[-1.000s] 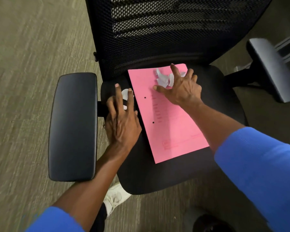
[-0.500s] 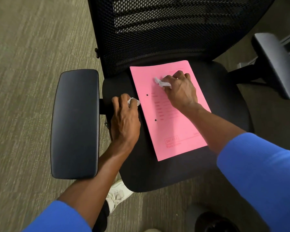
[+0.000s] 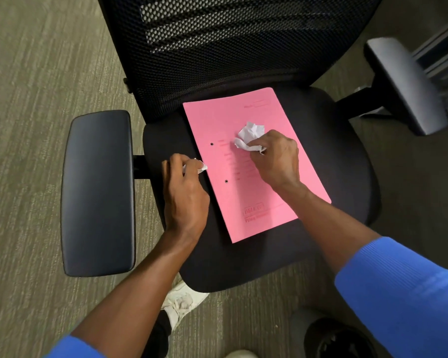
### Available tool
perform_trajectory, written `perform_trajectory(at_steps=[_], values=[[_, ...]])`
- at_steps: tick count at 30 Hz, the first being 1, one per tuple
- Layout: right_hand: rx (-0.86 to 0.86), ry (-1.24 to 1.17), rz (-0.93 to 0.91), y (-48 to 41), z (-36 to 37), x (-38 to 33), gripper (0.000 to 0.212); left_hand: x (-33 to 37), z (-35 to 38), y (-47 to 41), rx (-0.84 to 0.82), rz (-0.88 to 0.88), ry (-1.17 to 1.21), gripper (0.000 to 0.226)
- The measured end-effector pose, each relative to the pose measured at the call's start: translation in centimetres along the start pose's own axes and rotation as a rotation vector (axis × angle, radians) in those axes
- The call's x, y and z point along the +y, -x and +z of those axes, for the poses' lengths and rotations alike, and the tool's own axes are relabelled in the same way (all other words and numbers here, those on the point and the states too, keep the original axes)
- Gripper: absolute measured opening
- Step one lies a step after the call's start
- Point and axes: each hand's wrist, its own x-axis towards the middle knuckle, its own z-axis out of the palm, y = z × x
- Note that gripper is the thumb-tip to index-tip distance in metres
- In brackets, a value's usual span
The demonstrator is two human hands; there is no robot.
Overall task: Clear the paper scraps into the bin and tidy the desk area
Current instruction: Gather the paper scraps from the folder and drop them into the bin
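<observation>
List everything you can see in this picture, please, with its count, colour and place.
office chair: one, black, mesh back, centre of view
armrests: two, dark, either side of the seat
folder: one, pink, flat on the chair seat
larger paper scrap: one, white, crumpled, over the folder in the right hand
smaller paper scrap: one, white, at the folder's left edge in the left hand
carpet: grey-green, all around the chair
shoe: one, white, on the carpet below the seat's front edge
dark object: one, black, bottom right, unclear
sleeves: two, blue, bottom corners
left hand: closed on the smaller scrap
right hand: closed on the larger scrap
</observation>
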Motion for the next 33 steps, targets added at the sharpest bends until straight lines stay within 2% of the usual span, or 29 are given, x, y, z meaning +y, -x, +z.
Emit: perform_trajectory(at_steps=[5, 10, 13, 17, 21, 28, 33], values=[[0.092, -0.115, 0.043, 1.2, -1.0, 0.9, 0.023, 0.9, -0.6, 0.3, 0.04, 0.017, 0.07, 0.026], [0.175, -0.182, 0.04, -2.1, -1.6, -0.3, 0.023, 2.5, -0.8, -0.5, 0.056, 0.03, 0.148, 0.03], [0.118, -0.23, 0.072, -4.1, -1.1, -1.0, 0.021, 3.1, -0.5, -0.8, 0.016, 0.045, 0.172, 0.031], [-0.049, -0.119, 0.001, -4.3, -0.2, -1.4, 0.024, 3.2, -0.1, -0.5, -0.029, 0.053, 0.178, 0.03], [-0.074, -0.075, -0.014, -3.9, 0.4, -1.0, 0.018, 3.1, 0.0, 0.2, -0.058, 0.072, 0.197, 0.03], [-0.153, -0.12, 0.192, -2.4, -0.1, 0.4, 0.021, 3.8, 0.2, 1.2, -0.111, 0.135, 0.225, 0.029], [-0.148, -0.212, 0.27, -0.4, -1.3, 1.4, 0.023, 5.1, 0.3, 2.3, -0.11, 0.166, 0.246, 0.027]])
